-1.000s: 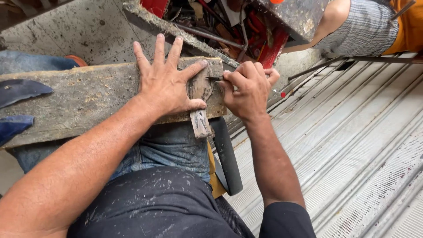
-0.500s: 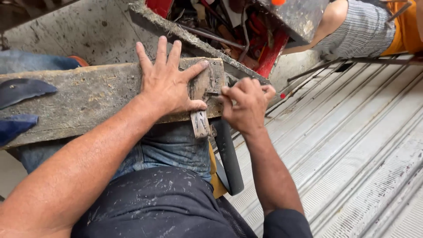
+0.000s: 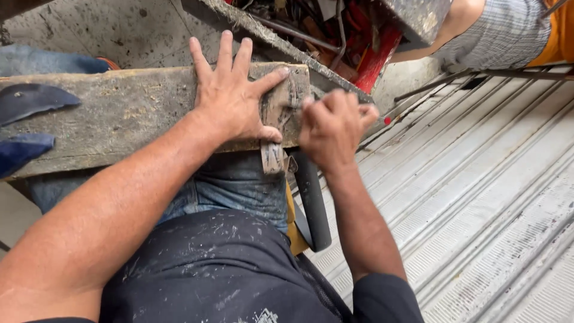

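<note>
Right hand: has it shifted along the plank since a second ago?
No, not clearly. The right hand stays curled at the plank's end beside the worn metal tool; the flat left hand has not shifted either.

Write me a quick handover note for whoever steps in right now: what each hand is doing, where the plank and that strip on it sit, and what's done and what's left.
Left hand: flat, fingers spread, pressing on the plank, thumb on the strip.
Right hand: closed in a fist at the plank's right end, against the strip; what it grips is hidden.
Plank: lies across the lap, dirty and grey. The strip wraps over its right end and hangs below the front edge.
Black handle: hangs under the plank beside the thigh.
Done: the strip is laid over the end.
Left: cannot tell whether it is fastened.
</note>
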